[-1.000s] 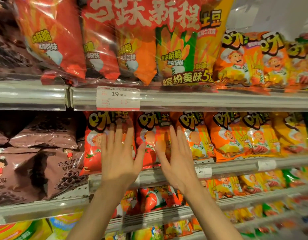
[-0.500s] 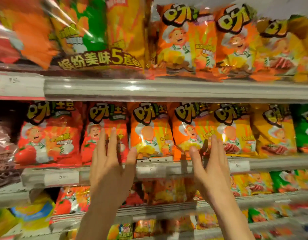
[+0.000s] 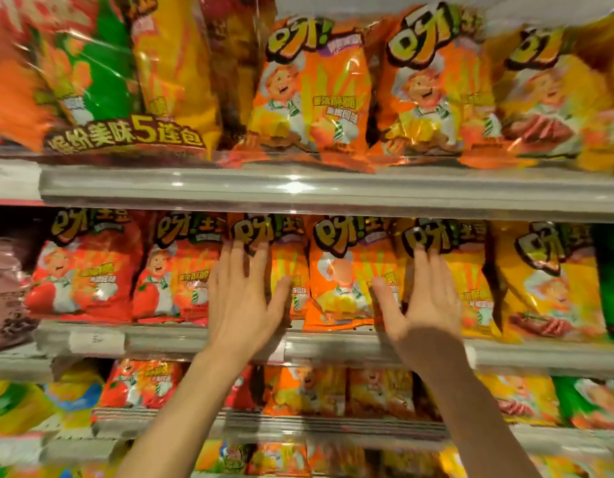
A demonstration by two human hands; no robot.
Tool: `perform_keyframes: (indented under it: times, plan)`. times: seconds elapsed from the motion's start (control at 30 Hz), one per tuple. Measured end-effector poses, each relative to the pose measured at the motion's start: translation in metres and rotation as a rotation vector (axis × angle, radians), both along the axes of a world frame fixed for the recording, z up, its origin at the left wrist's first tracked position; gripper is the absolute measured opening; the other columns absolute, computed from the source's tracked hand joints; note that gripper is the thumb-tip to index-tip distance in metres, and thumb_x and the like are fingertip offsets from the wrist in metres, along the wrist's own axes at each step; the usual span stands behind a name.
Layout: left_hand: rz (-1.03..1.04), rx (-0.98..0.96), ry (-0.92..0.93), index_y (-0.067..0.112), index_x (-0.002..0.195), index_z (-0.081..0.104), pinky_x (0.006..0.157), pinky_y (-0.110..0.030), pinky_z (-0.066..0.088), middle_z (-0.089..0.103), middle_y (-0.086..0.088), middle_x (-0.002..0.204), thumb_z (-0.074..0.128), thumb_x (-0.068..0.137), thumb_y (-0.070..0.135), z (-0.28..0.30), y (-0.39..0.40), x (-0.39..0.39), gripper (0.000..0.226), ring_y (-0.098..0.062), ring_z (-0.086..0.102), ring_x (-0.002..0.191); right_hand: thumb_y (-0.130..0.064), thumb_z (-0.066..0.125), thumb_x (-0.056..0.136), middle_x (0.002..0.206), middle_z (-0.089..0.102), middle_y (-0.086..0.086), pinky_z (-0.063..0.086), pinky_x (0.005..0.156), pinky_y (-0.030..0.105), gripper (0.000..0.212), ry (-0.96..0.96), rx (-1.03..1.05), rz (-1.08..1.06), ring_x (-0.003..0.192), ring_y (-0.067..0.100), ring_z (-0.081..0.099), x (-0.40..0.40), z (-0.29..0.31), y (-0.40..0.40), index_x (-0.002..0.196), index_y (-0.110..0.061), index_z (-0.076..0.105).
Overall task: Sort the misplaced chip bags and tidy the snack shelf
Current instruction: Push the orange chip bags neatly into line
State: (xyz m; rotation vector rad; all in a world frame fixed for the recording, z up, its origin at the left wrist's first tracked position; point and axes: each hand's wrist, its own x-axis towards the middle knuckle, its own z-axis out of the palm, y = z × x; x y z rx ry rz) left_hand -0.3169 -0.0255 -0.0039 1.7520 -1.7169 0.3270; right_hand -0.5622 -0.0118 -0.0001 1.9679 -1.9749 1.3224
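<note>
A row of chip bags stands on the middle shelf [image 3: 333, 343]: two red bags [image 3: 88, 277] at the left, then orange bags [image 3: 340, 277], then yellow bags [image 3: 547, 281]. My left hand [image 3: 245, 298] lies flat with straight fingers on an orange bag just right of the red ones. My right hand [image 3: 426, 298] presses flat, fingers straight, on the yellow-orange bag to the right. One orange bag stands between the two hands. Neither hand grips anything.
The upper shelf [image 3: 298, 188] holds larger orange bags [image 3: 312, 94] and a multi-pack [image 3: 126, 84] at the left. Brown bags [image 3: 5, 294] sit at the far left, a green bag [image 3: 610, 277] at the far right. Lower shelves [image 3: 264, 426] carry more small chip bags.
Both hands have shifted right along the middle shelf, from the red bags to the orange and yellow ones. The view has followed them to the right and moved closer.
</note>
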Motion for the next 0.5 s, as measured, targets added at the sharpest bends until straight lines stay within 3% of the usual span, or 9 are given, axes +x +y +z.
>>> perform_keyframes:
  times: [0.1, 0.2, 0.3, 0.4, 0.5]
  plan:
    - [-0.011, 0.002, -0.116, 0.017, 0.146, 0.044, 0.121, -0.056, 0.020, 0.038, -0.023, 0.154, 0.035, 0.099, 0.058, 0.003, -0.018, -0.001, 0.063, -0.041, 0.028, 0.146, -0.071, 0.028, 0.097, 0.162, 0.028, 0.018, 0.013, 0.123, 0.044, 0.083, 0.166, 0.045, 0.049, 0.152, 0.032, 0.019, 0.015, 0.006, -0.012, 0.158, -0.016, 0.026]
    - [-0.040, -0.010, -0.184, 0.022, 0.152, 0.038, 0.124, -0.054, 0.010, 0.028, -0.019, 0.162, 0.029, 0.100, 0.061, 0.003, -0.031, -0.001, 0.066, -0.038, 0.016, 0.153, -0.071, 0.027, 0.100, 0.155, 0.033, 0.017, 0.014, 0.124, 0.047, 0.077, 0.276, 0.080, 0.101, 0.148, 0.032, 0.022, 0.027, 0.016, -0.024, 0.156, -0.017, 0.027]
    - [-0.065, -0.010, -0.219, 0.027, 0.158, 0.028, 0.125, -0.052, 0.003, 0.019, -0.015, 0.166, 0.028, 0.100, 0.063, -0.001, -0.038, 0.003, 0.068, -0.035, 0.005, 0.155, -0.077, 0.019, 0.096, 0.163, 0.020, 0.015, 0.014, 0.125, 0.048, 0.083, 0.373, 0.154, 0.123, 0.153, 0.031, 0.013, 0.035, 0.013, -0.032, 0.160, -0.024, 0.013]
    - [-0.058, -0.021, -0.249, 0.027, 0.159, 0.025, 0.125, -0.053, 0.006, 0.020, -0.015, 0.166, 0.026, 0.100, 0.065, -0.002, -0.040, 0.006, 0.071, -0.035, 0.005, 0.156, -0.081, 0.016, 0.093, 0.168, 0.006, 0.012, 0.013, 0.126, 0.047, 0.090, 0.366, 0.164, 0.094, 0.156, 0.031, 0.005, 0.038, 0.008, -0.036, 0.161, -0.024, 0.005]
    - [-0.070, -0.038, -0.251, 0.027, 0.159, 0.026, 0.124, -0.055, 0.008, 0.019, -0.014, 0.166, 0.025, 0.099, 0.067, -0.004, -0.041, 0.009, 0.072, -0.034, 0.006, 0.155, -0.079, 0.024, 0.094, 0.167, 0.013, 0.014, 0.019, 0.123, 0.046, 0.091, 0.340, 0.140, 0.052, 0.155, 0.034, 0.012, 0.042, 0.002, -0.035, 0.161, -0.018, 0.015]
